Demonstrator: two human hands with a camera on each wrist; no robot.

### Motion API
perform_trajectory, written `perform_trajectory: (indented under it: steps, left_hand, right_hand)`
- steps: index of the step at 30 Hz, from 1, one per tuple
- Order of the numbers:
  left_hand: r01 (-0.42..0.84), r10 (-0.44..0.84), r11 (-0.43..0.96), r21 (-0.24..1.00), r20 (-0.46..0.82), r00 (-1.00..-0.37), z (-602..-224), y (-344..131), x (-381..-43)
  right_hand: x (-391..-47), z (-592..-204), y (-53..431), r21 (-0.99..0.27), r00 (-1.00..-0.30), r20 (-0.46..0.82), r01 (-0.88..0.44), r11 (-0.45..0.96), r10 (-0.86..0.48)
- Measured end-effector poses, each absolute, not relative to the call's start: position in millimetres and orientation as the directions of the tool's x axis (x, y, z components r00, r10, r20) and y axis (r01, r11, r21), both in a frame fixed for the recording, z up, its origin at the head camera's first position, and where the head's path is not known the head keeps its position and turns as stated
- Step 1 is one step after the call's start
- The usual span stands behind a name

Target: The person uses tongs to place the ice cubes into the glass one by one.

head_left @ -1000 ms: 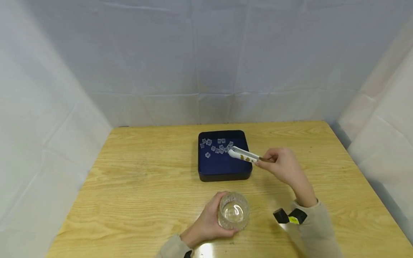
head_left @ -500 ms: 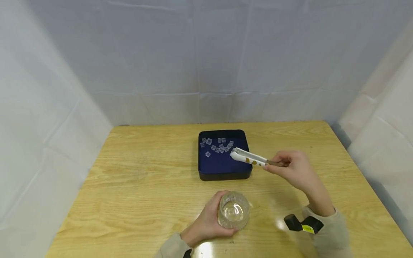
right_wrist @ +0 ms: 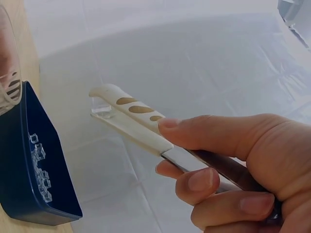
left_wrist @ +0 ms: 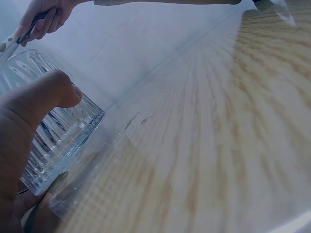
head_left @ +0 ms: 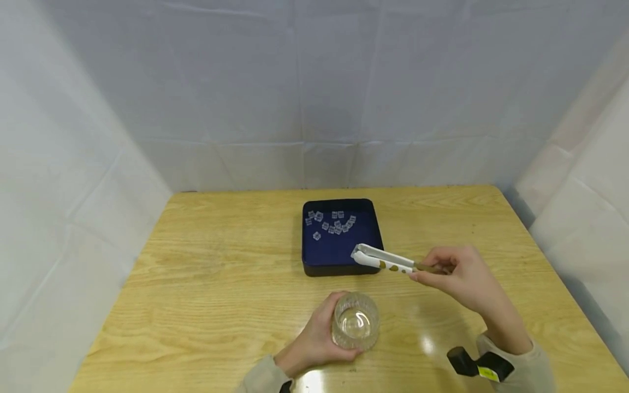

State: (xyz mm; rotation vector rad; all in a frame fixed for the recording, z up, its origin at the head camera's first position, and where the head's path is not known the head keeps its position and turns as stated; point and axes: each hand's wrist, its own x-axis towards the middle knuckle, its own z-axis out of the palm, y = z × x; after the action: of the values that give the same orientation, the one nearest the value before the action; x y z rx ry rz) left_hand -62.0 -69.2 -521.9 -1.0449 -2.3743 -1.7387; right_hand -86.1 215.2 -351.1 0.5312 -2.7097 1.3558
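Observation:
My right hand (head_left: 462,275) grips a pair of tongs (head_left: 388,260) with white, brown-spotted tips and a metal handle. Between the tips a small clear cube (right_wrist: 101,107) is pinched, seen best in the right wrist view. The tongs reach over the near right edge of a dark blue square tray (head_left: 319,269). Several more clear cubes (head_left: 338,226) lie in the tray's far half. My left hand (head_left: 320,339) holds a clear ribbed glass (head_left: 356,321) upright on the table, thumb and fingers around its left side. No cubes show inside the glass.
The wooden table (head_left: 211,284) carries the tray at its middle, with the glass just in front. White sheeting (head_left: 245,109) hangs behind the table and along both sides. A black wrist camera (head_left: 479,364) sits on my right sleeve.
My right hand has drawn back to the right and nearer me, lifting the tongs and the cube away from the other cubes. The left hand and glass stay put.

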Motion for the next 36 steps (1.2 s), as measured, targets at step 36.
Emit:
perform_trajectory:
  steps: [36]
  left_hand:
    - [0.388,0.518,0.028,0.921,0.319,-0.794,-522,-71,-61]
  right_hand:
    - [-43,-368,216,-0.802,-0.872,0.118,-0.365,0.472,-0.475]
